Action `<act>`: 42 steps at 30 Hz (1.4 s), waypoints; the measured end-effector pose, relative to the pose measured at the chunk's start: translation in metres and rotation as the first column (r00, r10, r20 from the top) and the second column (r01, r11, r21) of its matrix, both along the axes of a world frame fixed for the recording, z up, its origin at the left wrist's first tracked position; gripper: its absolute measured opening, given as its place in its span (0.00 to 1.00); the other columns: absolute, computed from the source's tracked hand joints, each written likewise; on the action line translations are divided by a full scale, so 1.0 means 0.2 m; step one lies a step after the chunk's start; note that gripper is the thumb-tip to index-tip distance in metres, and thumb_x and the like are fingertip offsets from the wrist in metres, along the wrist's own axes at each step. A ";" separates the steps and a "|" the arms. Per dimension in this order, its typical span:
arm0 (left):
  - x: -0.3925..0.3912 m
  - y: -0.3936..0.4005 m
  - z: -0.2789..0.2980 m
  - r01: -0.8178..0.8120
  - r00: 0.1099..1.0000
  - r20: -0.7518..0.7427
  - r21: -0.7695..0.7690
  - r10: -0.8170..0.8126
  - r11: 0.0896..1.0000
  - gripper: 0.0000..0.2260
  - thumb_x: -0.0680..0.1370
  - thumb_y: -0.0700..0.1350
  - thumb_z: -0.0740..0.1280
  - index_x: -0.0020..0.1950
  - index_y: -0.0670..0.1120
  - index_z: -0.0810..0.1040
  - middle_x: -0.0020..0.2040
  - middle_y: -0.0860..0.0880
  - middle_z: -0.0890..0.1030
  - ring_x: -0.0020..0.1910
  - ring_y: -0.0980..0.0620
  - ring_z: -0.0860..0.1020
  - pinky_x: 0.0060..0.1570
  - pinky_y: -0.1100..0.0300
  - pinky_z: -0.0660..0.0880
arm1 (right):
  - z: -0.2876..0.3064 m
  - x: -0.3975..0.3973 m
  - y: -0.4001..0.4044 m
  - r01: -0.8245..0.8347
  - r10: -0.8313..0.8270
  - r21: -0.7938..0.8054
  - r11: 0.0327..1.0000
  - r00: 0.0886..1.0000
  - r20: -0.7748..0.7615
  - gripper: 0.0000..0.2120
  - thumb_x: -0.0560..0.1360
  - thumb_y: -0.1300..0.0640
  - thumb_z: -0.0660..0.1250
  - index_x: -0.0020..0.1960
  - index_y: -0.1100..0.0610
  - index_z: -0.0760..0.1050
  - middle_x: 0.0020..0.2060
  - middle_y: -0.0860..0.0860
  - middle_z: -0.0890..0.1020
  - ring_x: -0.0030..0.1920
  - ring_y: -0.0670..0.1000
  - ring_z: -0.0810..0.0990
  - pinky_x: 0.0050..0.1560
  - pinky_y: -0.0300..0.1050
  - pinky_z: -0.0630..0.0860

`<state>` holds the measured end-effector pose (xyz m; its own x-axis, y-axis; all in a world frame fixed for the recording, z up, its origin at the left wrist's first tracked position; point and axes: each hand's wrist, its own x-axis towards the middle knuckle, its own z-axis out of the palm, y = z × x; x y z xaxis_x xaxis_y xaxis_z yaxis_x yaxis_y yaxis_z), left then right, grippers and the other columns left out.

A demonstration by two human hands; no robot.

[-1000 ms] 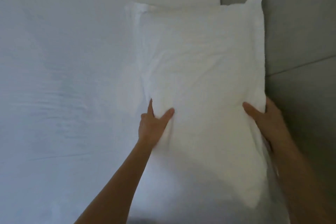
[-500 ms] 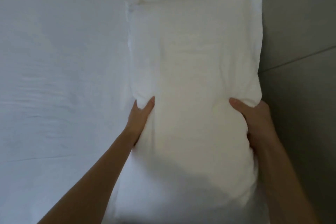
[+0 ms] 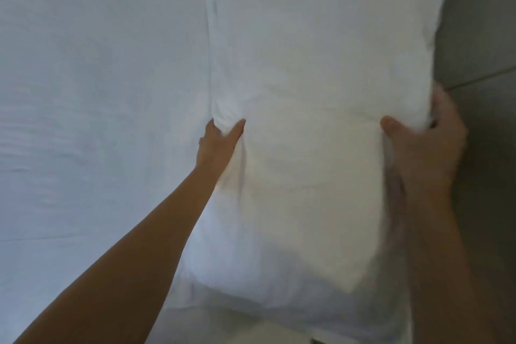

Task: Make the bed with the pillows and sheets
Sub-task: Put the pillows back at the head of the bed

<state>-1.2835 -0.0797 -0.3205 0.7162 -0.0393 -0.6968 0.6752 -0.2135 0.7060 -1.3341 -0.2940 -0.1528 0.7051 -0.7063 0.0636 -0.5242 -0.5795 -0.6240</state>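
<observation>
Across the right half of the view, a white pillow [image 3: 321, 120] is being held up over a white bed sheet [image 3: 97, 120], its top edge cut off by the frame. No writing or label is being shown on its case. Its left edge is being pinched by the left hand [image 3: 216, 145], with fabric bunched between thumb and fingers. Its right edge is being gripped by the right hand [image 3: 427, 145], thumb pressed on the front and fingers curled behind. A grey panelled wall [image 3: 485, 36] is being seen just beside the pillow on the right.
</observation>
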 end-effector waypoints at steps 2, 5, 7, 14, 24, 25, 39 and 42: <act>-0.05 0.03 -0.07 0.072 0.994 -0.093 0.095 -0.063 0.993 0.39 0.71 0.71 0.62 0.76 0.51 0.62 0.72 0.49 0.69 0.70 0.44 0.69 0.67 0.51 0.65 | -0.12 0.00 -0.02 0.022 -0.043 -0.104 0.994 0.978 -0.204 0.34 0.71 0.59 0.70 0.75 0.52 0.64 0.67 0.52 0.74 0.65 0.52 0.73 0.65 0.47 0.69; -0.17 0.12 -0.12 0.082 0.991 -0.114 0.081 -0.073 0.993 0.28 0.79 0.65 0.58 0.73 0.49 0.66 0.65 0.50 0.75 0.65 0.45 0.72 0.61 0.53 0.68 | -0.20 -0.10 -0.01 0.052 -0.119 -0.198 0.979 0.930 -0.348 0.32 0.76 0.54 0.64 0.77 0.50 0.56 0.70 0.56 0.71 0.67 0.59 0.71 0.63 0.52 0.67; -0.28 0.18 -0.15 0.087 0.988 -0.135 0.070 -0.077 0.994 0.23 0.81 0.61 0.56 0.67 0.47 0.74 0.59 0.49 0.78 0.62 0.44 0.74 0.62 0.51 0.69 | -0.19 -0.18 0.02 0.095 -0.171 -0.220 0.971 0.919 -0.356 0.32 0.77 0.50 0.64 0.77 0.50 0.55 0.69 0.58 0.71 0.65 0.61 0.72 0.62 0.53 0.67; -0.53 0.29 -0.18 0.197 0.955 -0.229 0.010 -0.190 0.980 0.18 0.83 0.50 0.58 0.51 0.38 0.80 0.48 0.42 0.81 0.45 0.47 0.77 0.46 0.55 0.74 | -0.25 -0.37 0.06 0.032 -0.190 -0.364 0.931 0.893 -0.408 0.25 0.80 0.51 0.59 0.75 0.53 0.60 0.63 0.62 0.76 0.58 0.64 0.76 0.53 0.54 0.70; -0.77 0.41 -0.16 -0.104 0.990 -0.059 0.316 0.129 0.943 0.17 0.78 0.46 0.67 0.34 0.43 0.65 0.31 0.48 0.69 0.31 0.48 0.68 0.29 0.55 0.63 | -0.11 -0.40 -0.05 -0.275 -0.018 -0.594 0.756 0.898 -0.439 0.16 0.79 0.59 0.61 0.67 0.57 0.74 0.43 0.69 0.80 0.42 0.69 0.79 0.40 0.56 0.72; -0.83 0.43 -0.17 -0.105 0.984 -0.093 0.363 0.149 0.926 0.17 0.78 0.45 0.67 0.34 0.43 0.64 0.30 0.47 0.69 0.31 0.47 0.68 0.29 0.55 0.62 | -0.12 -0.39 -0.05 -0.289 -0.016 -0.601 0.745 0.894 -0.449 0.17 0.79 0.59 0.62 0.66 0.56 0.74 0.43 0.67 0.80 0.41 0.68 0.79 0.39 0.55 0.72; -1.27 0.56 -0.17 0.227 0.964 -0.218 0.373 -0.153 0.900 0.14 0.81 0.51 0.63 0.57 0.42 0.78 0.48 0.39 0.82 0.50 0.37 0.79 0.46 0.49 0.73 | -0.14 -0.48 0.04 -0.250 -0.060 -0.497 0.831 0.848 -0.526 0.26 0.79 0.54 0.59 0.75 0.52 0.59 0.57 0.63 0.75 0.48 0.67 0.78 0.43 0.55 0.72; -1.36 0.61 -0.20 0.321 0.940 -0.233 0.365 -0.249 0.874 0.12 0.80 0.49 0.64 0.46 0.41 0.79 0.40 0.39 0.83 0.44 0.37 0.80 0.42 0.48 0.75 | -0.17 -0.66 0.09 -0.414 0.008 -0.475 0.776 0.761 -0.649 0.28 0.80 0.53 0.56 0.77 0.57 0.54 0.47 0.65 0.76 0.35 0.62 0.75 0.33 0.49 0.66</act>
